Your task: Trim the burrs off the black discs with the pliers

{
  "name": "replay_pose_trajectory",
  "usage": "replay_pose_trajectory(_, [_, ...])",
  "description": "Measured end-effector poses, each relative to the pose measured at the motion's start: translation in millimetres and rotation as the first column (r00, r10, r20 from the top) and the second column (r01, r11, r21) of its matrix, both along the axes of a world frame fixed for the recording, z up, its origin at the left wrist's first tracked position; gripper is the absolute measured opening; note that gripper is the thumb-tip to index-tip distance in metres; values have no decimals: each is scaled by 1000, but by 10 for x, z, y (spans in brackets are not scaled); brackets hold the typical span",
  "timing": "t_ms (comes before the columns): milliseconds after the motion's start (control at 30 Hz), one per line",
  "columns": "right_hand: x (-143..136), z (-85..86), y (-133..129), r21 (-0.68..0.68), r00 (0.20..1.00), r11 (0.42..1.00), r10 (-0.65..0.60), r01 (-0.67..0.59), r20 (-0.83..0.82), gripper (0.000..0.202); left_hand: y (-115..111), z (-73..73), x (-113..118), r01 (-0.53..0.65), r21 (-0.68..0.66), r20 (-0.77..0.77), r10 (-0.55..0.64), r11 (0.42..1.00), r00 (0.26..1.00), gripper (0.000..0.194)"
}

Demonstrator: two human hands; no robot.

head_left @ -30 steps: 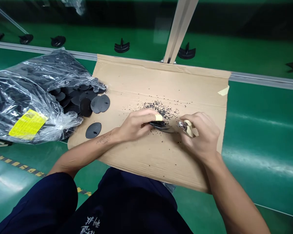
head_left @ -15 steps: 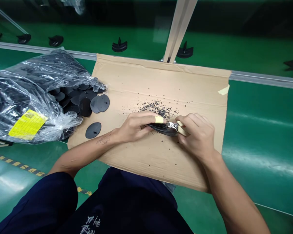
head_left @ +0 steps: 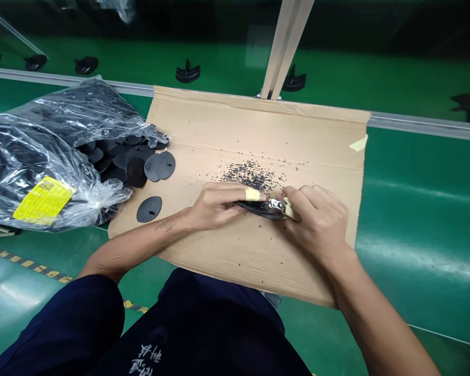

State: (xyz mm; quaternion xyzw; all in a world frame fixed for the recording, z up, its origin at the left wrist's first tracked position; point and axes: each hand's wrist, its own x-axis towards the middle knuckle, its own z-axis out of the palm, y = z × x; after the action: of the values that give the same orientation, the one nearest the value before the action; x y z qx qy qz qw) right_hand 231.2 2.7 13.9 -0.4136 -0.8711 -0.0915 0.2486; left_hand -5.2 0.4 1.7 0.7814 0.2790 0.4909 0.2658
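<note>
Head view: the left hand point(head_left: 215, 204) is pinching a black plastic disc point(head_left: 260, 208) near the middle of the cardboard sheet point(head_left: 258, 130), fingers curled closed over its left part, with a band of yellow tape on the index finger. The disc is lying almost flat, its long axis running left to right, and its right edge is pointing at the right hand point(head_left: 317, 219). That hand is closed around a small metal cutter point(head_left: 282, 206) whose tip is touching the disc's right edge, so both hands are meeting at the disc, the left one carrying it and the right one working just beside it. Black trimmings point(head_left: 250, 175) are lying scattered just behind the hands, toward the sheet's far edge. One loose disc point(head_left: 149, 209) is lying alone near the sheet's left edge; more discs, too overlapped to count, are spilling from one clear plastic bag point(head_left: 55, 151) with a yellow label point(head_left: 43, 198) over the sheet's far left corner. On the green belt point(head_left: 415, 78) beyond the far edge, at least six black finned parts are standing well apart.
</note>
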Motion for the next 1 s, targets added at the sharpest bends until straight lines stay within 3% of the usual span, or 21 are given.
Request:
replay_pose_trajectory(133, [-27,1,-35,-7,999,999,35,-35,-39,16,-8,-8,6,30,-7,34,-29,1000,999,32])
replay_pose_trajectory(333, [-19,-16,-19,-239,936,955,84,-173,-342,20,-6,35,15,62,-40,21,-61,997,998,27])
replay_pose_trajectory(433, [35,-26,39,-179,955,981,25,-81,-296,18,-15,136,-21,38,-225,-6,-40,974,999,29])
replay_pose_trajectory(533, [70,-53,95,-107,979,994,-28,6,-203,16,135,236,-144,-45,-440,-44,28,897,999,41])
replay_pose_trajectory(600, [67,-73,111,-78,986,997,-11,-2,-165,15,403,291,-273,-123,-482,-99,86,868,991,55])
replay_pose_trajectory(667, [52,-86,106,-57,989,998,19,-27,-145,12,808,336,-412,-201,-426,-198,126,882,972,61])
replay_pose_trajectory(767, [38,-93,81,-63,991,997,32,-40,-130,9,1545,357,-589,-274,-180,-363,195,945,911,56])
replay_pose_trajectory(867, [48,-100,61,-108,993,994,20,-33,-120,10,2181,310,-698,-368,15,-491,327,930,808,42])
replay_pose_trajectory(1000, [66,-122,49,-155,993,988,-16,-3,-119,14,2597,215,-808,-467,17,-650,365,884,666,25])
